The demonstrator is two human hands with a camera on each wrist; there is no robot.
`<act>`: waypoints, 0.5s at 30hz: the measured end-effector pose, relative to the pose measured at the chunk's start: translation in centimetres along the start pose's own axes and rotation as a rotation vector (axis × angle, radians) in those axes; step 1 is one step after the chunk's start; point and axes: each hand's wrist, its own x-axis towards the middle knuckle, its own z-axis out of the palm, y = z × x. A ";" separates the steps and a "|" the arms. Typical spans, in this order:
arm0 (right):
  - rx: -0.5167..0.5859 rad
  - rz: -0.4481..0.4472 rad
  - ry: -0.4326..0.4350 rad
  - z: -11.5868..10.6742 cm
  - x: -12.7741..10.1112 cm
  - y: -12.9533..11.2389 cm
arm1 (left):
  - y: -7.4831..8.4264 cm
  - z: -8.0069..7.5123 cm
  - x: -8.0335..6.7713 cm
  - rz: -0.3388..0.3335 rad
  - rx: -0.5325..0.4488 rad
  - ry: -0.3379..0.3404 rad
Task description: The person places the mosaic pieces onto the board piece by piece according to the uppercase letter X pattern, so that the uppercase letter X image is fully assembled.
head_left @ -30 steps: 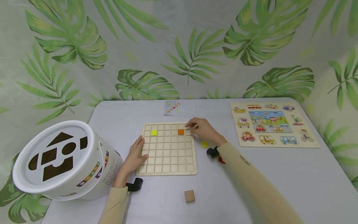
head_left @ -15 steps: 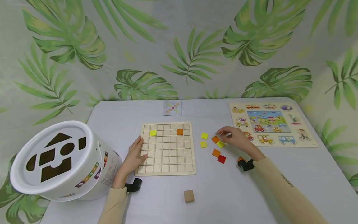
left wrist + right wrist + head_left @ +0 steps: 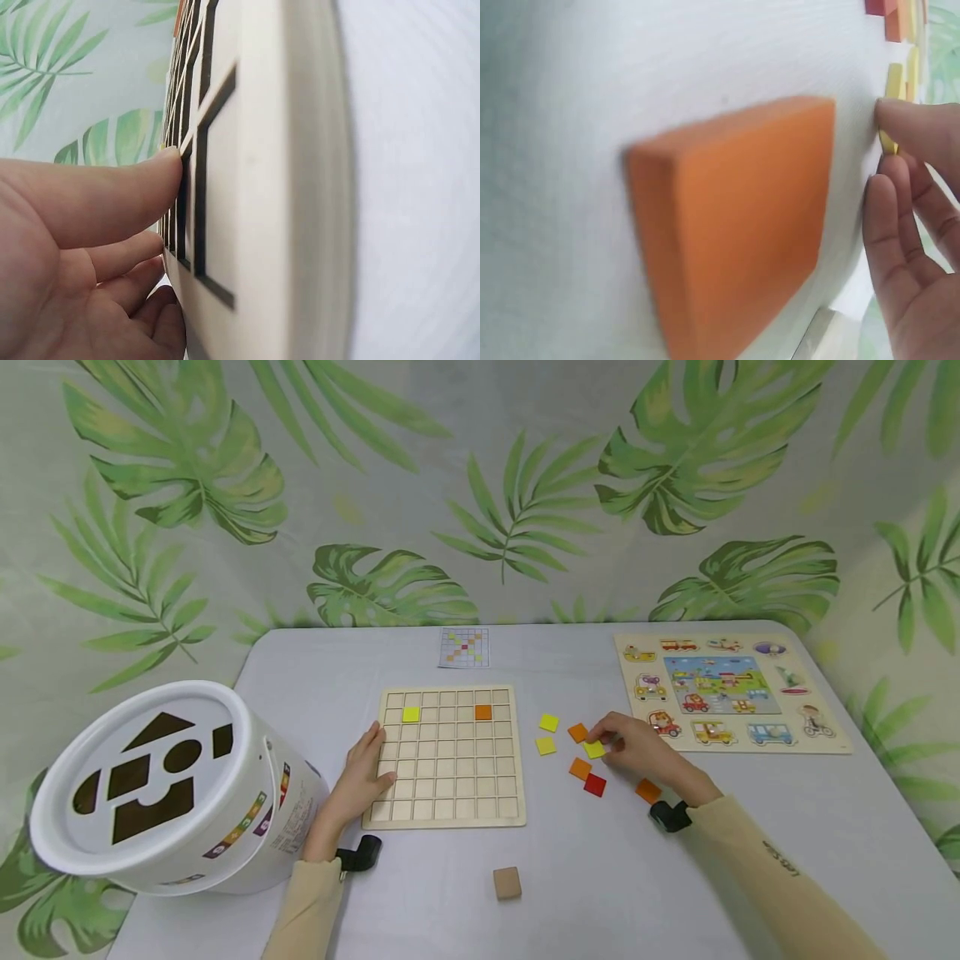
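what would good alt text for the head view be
A person's right hand pinches a yellow tile near a red tile; the left hand rests on the edge of a wooden grid board. A white bucket stands left, a picture puzzle lies right.

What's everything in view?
Table: 1, white, foreground
Grid board: 1, pale wood, centre
Yellow tiles: 4, one on board, three right
Orange tiles: 4, same split
Red tile: 1, right of board
Pattern card: 1, multicoloured, behind board
Vehicle puzzle: 1, multicoloured, right
Lidded bucket: 1, white, left
Wooden block: 1, tan, front
Leafy backdrop: 1, grey, green, rear
Wrist cameras: 2, black, wrists
Sleeves: 2, beige, forearms
Left hand: 1, on board's left edge
Right hand: 1, pinching yellow tile
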 end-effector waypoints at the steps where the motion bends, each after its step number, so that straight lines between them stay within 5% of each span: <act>1: -0.005 -0.005 0.000 0.0 0.0 0.0 | 0.0 0.0 0.0 0.000 -0.001 0.001; 15: 0.024 -0.046 -0.077 -0.3 0.6 -1.0 | -0.2 0.0 0.2 0.006 0.038 0.006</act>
